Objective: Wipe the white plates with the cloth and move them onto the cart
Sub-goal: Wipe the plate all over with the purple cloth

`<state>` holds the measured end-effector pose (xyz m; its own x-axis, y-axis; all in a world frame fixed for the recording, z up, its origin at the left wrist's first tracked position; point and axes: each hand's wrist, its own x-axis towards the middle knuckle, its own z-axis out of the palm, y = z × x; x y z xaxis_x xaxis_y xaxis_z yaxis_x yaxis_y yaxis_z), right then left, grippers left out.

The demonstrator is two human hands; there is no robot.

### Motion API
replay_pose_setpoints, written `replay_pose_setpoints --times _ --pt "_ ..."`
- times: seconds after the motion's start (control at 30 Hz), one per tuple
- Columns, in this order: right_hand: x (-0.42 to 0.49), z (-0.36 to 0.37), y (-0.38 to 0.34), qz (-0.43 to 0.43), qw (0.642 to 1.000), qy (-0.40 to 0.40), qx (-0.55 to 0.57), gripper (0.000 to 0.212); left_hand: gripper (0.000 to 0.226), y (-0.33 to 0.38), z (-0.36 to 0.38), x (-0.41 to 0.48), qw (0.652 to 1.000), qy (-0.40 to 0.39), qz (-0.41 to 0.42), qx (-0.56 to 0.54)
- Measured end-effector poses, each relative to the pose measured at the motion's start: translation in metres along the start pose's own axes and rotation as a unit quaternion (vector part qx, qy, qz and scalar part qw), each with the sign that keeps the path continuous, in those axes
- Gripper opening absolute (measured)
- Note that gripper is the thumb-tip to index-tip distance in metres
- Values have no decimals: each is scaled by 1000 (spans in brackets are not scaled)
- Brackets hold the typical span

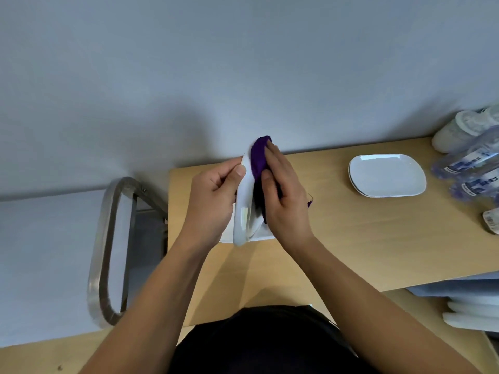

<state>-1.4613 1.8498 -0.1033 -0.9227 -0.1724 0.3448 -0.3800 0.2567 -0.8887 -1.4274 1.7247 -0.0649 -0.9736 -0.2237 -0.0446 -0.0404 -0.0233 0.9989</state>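
Observation:
My left hand (216,201) grips a white plate (244,214) by its rim and holds it on edge above the wooden table (337,238). My right hand (283,201) presses a purple cloth (258,160) against the plate's inner face, fingers wrapped over the cloth. More white (263,234) shows on the table right under the held plate; I cannot tell what it is. A small stack of white plates (387,175) lies flat on the table to the right. The cart's metal handle (108,252) stands to the left of the table.
Several plastic water bottles (469,163) lie at the table's right end. A grey wall runs behind the table. Folded white and blue items (472,306) sit below the table's right edge.

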Motion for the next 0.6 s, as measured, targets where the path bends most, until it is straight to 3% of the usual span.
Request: replay_pose_setpoints --times 0.1,0.17,0.4,0.6 --pt "19 2 -4 136 990 18 32 43 22 -4 -6 -1 1000 -3 -4 18" --pt "22 6 -2 152 987 19 39 42 22 -4 -10 -2 1000 -5 -1 7" --pt "-31 23 9 -88 995 -16 -49 31 23 -7 -25 5 995 70 -15 -64" --pt "-80 36 47 -117 978 -100 -141 23 27 -8 -29 13 994 112 8 -5"
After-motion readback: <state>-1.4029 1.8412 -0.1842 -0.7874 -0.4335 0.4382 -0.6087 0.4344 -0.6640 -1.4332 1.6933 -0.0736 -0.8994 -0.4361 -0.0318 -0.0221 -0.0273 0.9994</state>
